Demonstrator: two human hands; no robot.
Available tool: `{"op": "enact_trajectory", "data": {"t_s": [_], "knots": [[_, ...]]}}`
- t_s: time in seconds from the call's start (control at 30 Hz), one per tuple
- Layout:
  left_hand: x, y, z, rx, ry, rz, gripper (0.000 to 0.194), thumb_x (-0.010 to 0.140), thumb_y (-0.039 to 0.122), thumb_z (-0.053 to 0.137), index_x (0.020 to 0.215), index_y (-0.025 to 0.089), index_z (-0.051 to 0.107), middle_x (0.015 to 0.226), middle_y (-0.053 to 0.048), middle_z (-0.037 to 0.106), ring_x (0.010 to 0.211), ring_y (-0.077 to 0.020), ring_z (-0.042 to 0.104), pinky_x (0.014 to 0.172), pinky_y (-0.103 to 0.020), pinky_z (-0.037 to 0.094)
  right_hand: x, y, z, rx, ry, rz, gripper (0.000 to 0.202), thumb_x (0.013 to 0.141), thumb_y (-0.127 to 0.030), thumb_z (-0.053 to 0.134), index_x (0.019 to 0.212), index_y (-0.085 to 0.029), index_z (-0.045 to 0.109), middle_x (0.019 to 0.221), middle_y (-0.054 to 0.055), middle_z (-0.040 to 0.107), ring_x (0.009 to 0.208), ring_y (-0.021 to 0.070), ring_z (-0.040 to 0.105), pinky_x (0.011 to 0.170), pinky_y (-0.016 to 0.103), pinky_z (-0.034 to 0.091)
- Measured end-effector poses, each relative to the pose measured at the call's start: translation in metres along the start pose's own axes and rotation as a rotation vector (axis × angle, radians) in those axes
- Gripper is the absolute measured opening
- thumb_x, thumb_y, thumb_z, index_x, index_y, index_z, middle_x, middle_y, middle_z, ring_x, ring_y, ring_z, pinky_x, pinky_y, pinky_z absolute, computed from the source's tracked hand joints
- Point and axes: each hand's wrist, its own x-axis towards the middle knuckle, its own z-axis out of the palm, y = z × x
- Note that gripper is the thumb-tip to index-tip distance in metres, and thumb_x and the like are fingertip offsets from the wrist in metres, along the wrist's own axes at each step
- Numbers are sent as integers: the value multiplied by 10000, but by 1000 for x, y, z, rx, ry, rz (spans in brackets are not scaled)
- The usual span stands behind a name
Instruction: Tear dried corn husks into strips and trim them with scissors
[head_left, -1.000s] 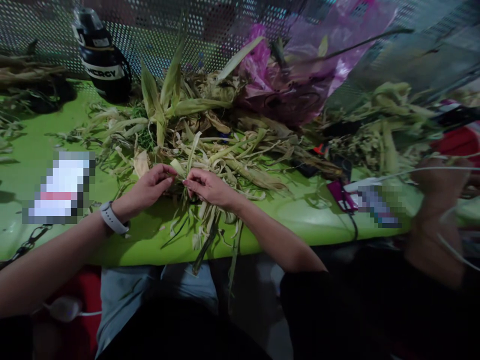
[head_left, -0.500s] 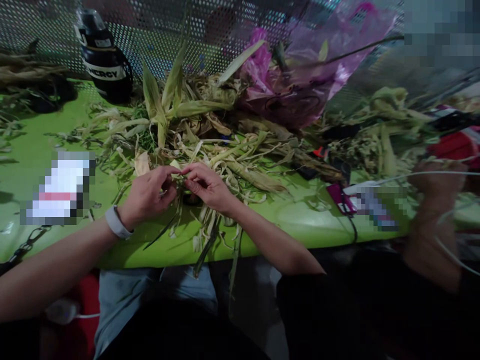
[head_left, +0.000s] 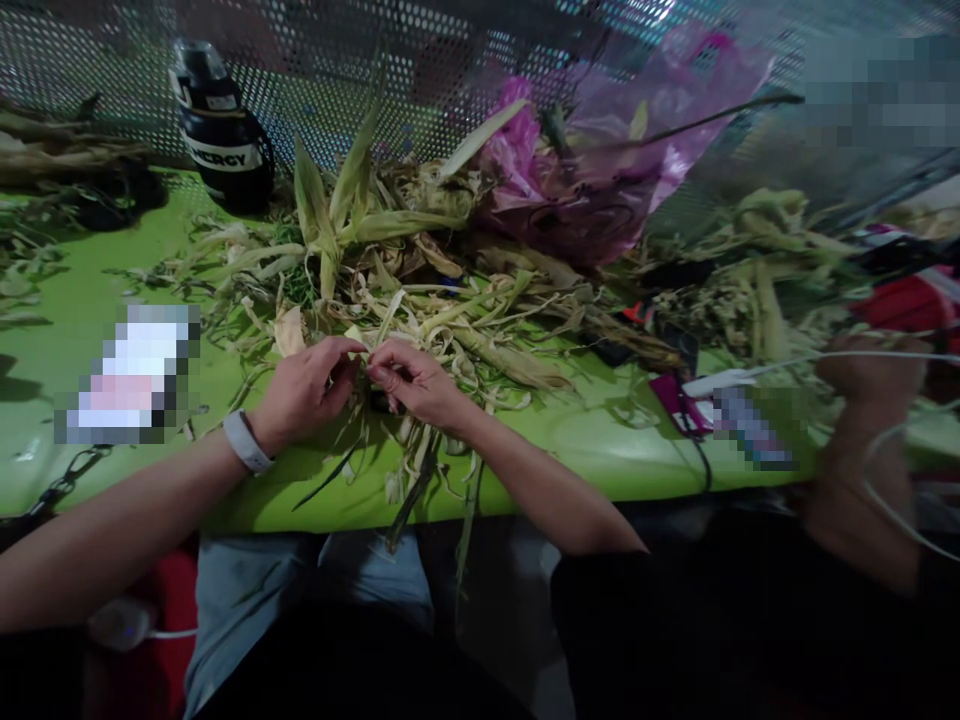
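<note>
My left hand (head_left: 311, 388), with a pale band on its wrist, is closed in a pinch near the front of the green table (head_left: 525, 465). Fingertip to fingertip with it is my right hand (head_left: 409, 380), also pinched. Whatever lies between the fingers is too small and dark to make out. Behind and beneath both hands spreads a heap of dry husks and stripped leaves (head_left: 480, 330). Long thin strips (head_left: 420, 480) hang below my right hand over the table edge. A green husk (head_left: 326, 250) with upright leaves stands out beyond my left hand.
A dark bottle (head_left: 225, 155) stands at the back left, a phone (head_left: 131, 375) lies at the left. A pink plastic bag (head_left: 577, 190) rests against the mesh at the back. At the right are a cable (head_left: 825, 355) and another person's hand (head_left: 870, 375).
The view has shifted slightly. My fingertips remain together, with the right-hand fingers drawn in slightly. The other person's hand stays at the right.
</note>
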Motion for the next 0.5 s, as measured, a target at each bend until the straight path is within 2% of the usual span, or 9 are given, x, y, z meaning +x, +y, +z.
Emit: {"op": "enact_trajectory", "data": {"t_s": [0.13,0.27,0.33,0.43,0.5], "knots": [[-1,0,1,-16,-11,-32,304,891,202,520,1193,183,552,984,-66,666,693,-152,590,669,-276,423,-1,2,1,41,-28,79,397,890,-612,514,876,-217,476,718,-51,428,458,60,470,423,209,390],[1,3,1,-109,12,-145,258,884,240,540,1138,202,571,852,-26,648,658,-140,580,636,-255,419,-1,6,3,-18,112,12,400,894,-613,509,857,-217,474,657,-67,410,437,53,412,416,201,358],[2,6,1,-172,-16,-190,214,886,251,538,1089,199,584,784,-9,630,632,-131,560,619,-246,414,0,7,4,-65,175,-20,395,902,-607,499,847,-216,476,658,-63,426,450,55,412,439,204,367],[3,8,1,-232,-52,-213,208,889,253,537,1080,188,589,737,1,614,599,-119,528,595,-236,396,0,7,4,-112,196,-24,373,925,-589,470,875,-219,486,658,-60,437,459,65,445,470,217,389],[2,8,1,-257,-28,-230,231,898,269,536,1109,183,577,733,2,615,585,-112,519,585,-234,386,-1,7,3,-137,198,0,365,938,-581,449,896,-221,488,672,-57,438,453,68,455,467,220,390]]}}
